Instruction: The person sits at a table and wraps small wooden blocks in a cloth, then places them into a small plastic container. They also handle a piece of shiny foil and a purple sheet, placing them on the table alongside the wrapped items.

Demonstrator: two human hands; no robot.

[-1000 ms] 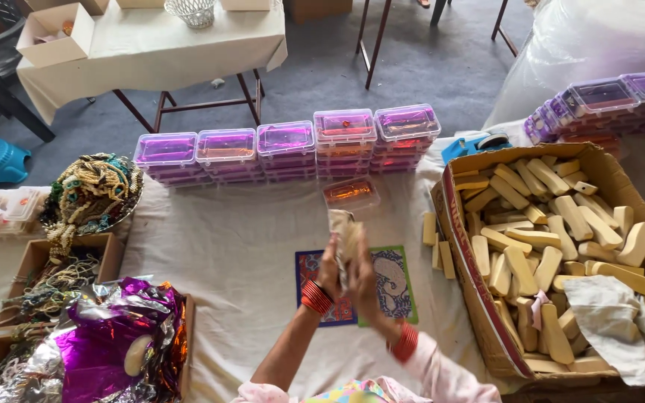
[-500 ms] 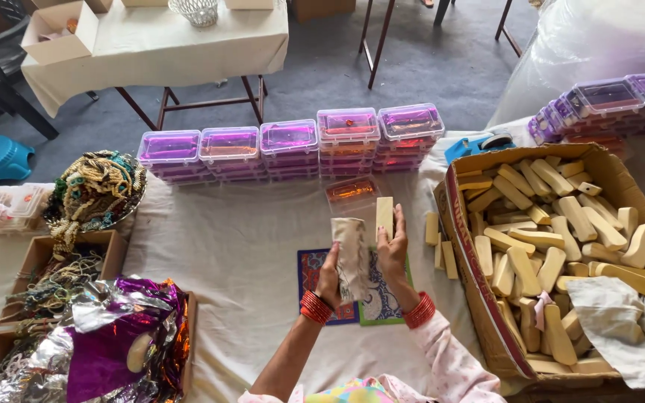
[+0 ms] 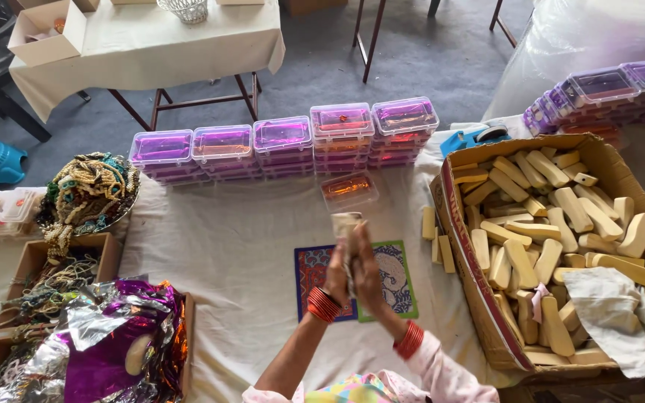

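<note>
Head view, hands: the left hand [image 3: 337,277] and right hand [image 3: 368,270] are pressed together, palms facing, over the cloth-covered surface [image 3: 233,246]. Both grasp a pale wooden block [image 3: 346,222] wrapped in light material, and only its top shows above the fingers.
Head view, place of the block: it is held upright in the air above the patterned cards [image 3: 356,280], near the small orange-tinted box [image 3: 349,189].
Head view, surroundings: a cardboard box of wooden blocks [image 3: 463,246] stands to the right, and a row of purple-lidded boxes [image 3: 285,142] sits behind.
Risk: the wrap may slip or tear if the palms rub unevenly. The block could drop onto the cards and shift them.
Change from earlier: half a second ago the hands were spread and the block showed broadly between them; now they have closed over it.
</note>
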